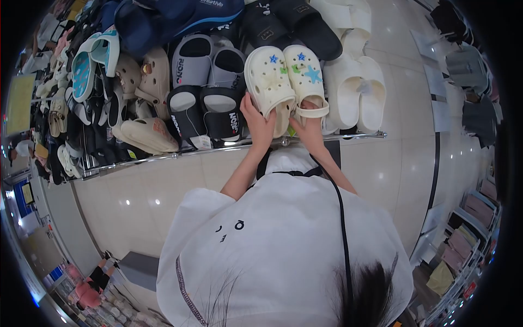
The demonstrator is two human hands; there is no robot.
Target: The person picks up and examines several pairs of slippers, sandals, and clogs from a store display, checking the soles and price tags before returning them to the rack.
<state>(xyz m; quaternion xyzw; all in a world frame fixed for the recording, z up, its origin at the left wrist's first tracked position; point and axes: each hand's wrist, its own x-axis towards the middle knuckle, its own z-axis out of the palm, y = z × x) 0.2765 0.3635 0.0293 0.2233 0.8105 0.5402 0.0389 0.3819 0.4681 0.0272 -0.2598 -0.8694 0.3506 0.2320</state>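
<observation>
A pair of cream clogs [268, 80] with blue star and green charms stands side by side at the front of the shoe rack, toes pointing away from me. My left hand [259, 121] grips the left clog near its heel, with the thumb at the opening and the fingers along its outer side. Around the heel end of the right clog, below its back strap [314, 113], my right hand [308, 133] is closed; some of its fingers are hidden behind the shoe. A bit of green shows beside that hand.
Black slides [220, 111] and grey slides [192, 57] lie to the left, white slides [347, 98] to the right. Black sandals [286, 27] sit behind. A metal rail [218, 148] edges the rack. A person in pink [89, 291] is far off at lower left.
</observation>
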